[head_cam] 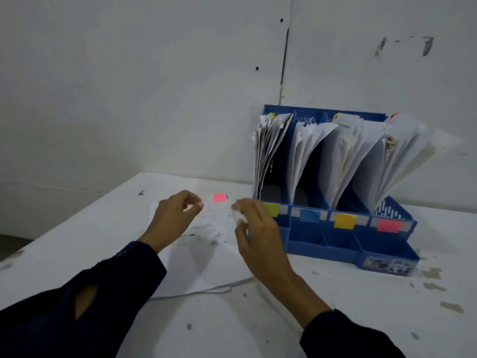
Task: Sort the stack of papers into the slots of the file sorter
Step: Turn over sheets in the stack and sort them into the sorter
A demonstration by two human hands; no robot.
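Note:
A flat stack of white papers [204, 267] lies on the table in front of me. Its top sheet [214, 223] carries a pink tab [219, 197] at the far edge. My left hand [173, 218] hovers over the sheet's far left part with its fingers loosely curled and nothing plainly in them. My right hand [258, 233] pinches the sheet's right edge between thumb and fingertips. To the right stands the blue file sorter [320, 244]. Its slots are stuffed with fanned papers [343, 156] and marked with green [273, 209], blue [309, 215], yellow [344, 220] and pink [389, 225] notes.
The white table [258, 329] is scuffed and stained, and its left edge [77, 220] runs diagonally down towards me. A bare white wall [154, 86] stands close behind the table and the sorter. My dark sleeves fill the bottom of the view.

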